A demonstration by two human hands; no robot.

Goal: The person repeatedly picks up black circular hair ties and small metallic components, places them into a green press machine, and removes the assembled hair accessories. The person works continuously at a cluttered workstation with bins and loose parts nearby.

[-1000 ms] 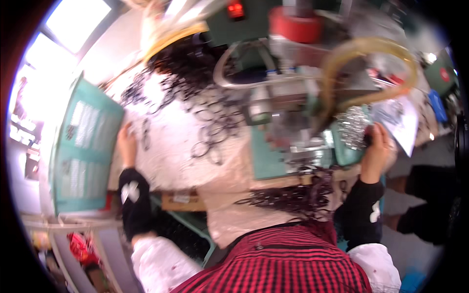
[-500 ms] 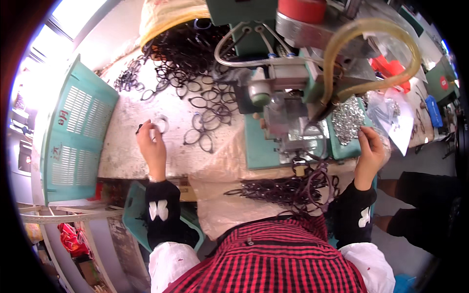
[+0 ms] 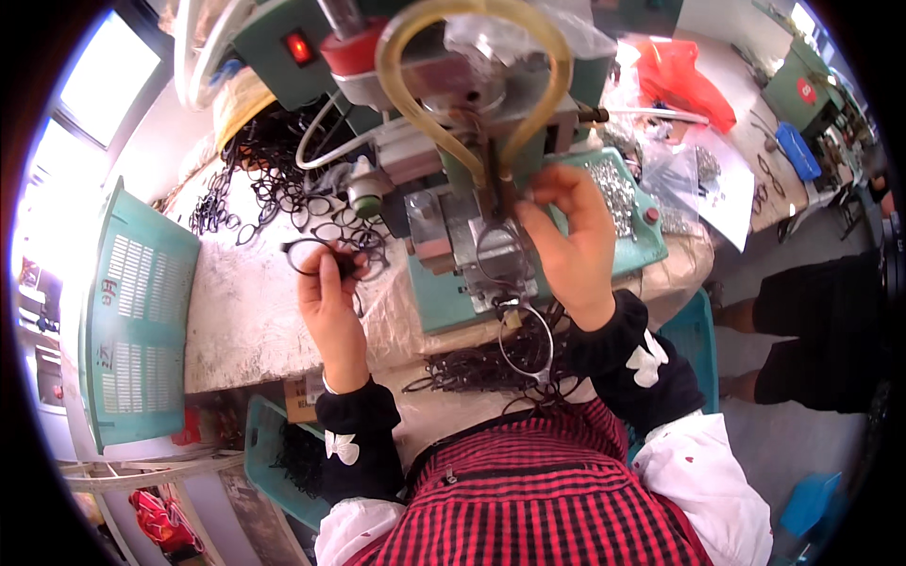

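Eyeglass frame (image 3: 289, 248): pinched in your left hand (image 3: 328, 300) over the surface (image 3: 241, 325) | your right hand (image 3: 580, 250): at the machine (image 3: 453, 226), hold cannot be told | hose (image 3: 557, 57) loops before it | frame pile (image 3: 274, 156) beyond left hand; parts tray (image 3: 646, 250) beside right

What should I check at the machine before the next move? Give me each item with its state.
1. Left hand has a grip on a dark glasses frame: ok.
2. A second frame is at the front of the machine: ok, though whether it is fully seated, cannot tell.
3. Right hand is clear of the machine: not ok, its fingers are right beside the working parts.
4. Right hand holds a small part: cannot tell, the fingertips are too crowded to see.
5. Red light is lit: ok.
6. Metal bits are stocked in the green tray: ok.
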